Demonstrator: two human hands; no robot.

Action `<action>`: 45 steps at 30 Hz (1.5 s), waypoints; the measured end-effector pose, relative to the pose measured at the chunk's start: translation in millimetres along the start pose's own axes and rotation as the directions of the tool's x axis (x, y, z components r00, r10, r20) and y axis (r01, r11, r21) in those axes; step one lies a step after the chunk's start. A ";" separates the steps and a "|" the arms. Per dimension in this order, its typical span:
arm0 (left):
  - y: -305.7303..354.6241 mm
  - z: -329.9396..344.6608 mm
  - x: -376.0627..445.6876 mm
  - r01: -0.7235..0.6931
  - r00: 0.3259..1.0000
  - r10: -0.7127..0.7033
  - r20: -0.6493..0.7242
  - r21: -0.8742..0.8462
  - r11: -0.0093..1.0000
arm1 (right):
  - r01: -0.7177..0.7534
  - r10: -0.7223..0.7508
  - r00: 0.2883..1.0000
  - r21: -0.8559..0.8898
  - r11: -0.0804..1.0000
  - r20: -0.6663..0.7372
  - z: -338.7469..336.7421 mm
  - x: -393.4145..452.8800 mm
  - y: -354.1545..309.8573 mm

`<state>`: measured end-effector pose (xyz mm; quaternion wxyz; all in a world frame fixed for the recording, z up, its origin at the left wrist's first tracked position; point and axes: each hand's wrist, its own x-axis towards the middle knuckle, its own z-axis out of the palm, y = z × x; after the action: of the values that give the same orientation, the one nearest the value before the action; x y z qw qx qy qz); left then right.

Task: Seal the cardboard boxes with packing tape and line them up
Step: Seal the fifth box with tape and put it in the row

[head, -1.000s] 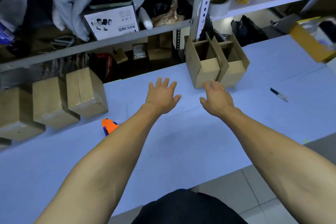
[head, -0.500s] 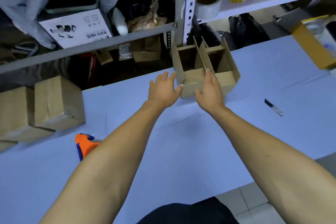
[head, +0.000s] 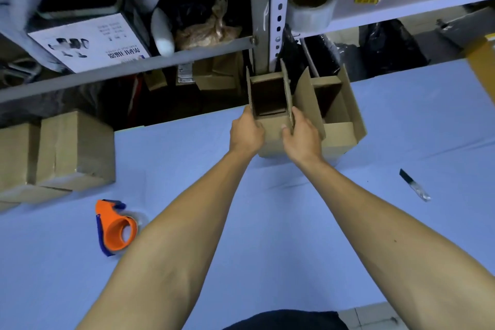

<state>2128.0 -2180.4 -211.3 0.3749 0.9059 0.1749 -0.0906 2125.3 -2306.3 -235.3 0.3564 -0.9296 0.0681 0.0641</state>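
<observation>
Cardboard boxes are in three places on the blue table (head: 267,222), all seen from the head view. One open box (head: 270,139) stands at the far edge of the table, flaps raised, directly in front of the metal shelf post (head: 276,8). My left hand (head: 246,132) grips its left side, fingers curled round the corner below the left flap. My right hand (head: 301,132) grips its right side, thumb on the front face and fingers wrapped behind the right flap. Both hands hold the box firmly; I cannot tell whether it rests on the table or is raised from it.

A second open box (head: 337,115) stands just beside the first, to the right, touching or nearly touching it; its flaps are also up.

Two closed boxes (head: 75,147) sit side by side at the left edge of the table, well apart from the open pair.

An orange tape dispenser (head: 115,228) lies on the table near my left forearm, below the closed boxes. A small knife (head: 413,185) lies on the table to the right of my right forearm.

On the upper right shelf, a roll of clear tape (head: 312,5) lies beside the post. On the left shelf, a white printed carton (head: 91,43) stands tilted.
</observation>
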 end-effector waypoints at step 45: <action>-266.0 -130.8 -57.6 -0.289 0.941 0.270 0.202 0.071 0.955 | 0.370 -0.350 0.769 0.074 0.926 0.535 161.5 -102.2 -104.6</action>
<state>1976.8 -1926.9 -274.7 0.3532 0.9263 0.0031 -0.1310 2031.5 -2112.6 -269.0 0.3498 -0.8757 -0.2150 0.2540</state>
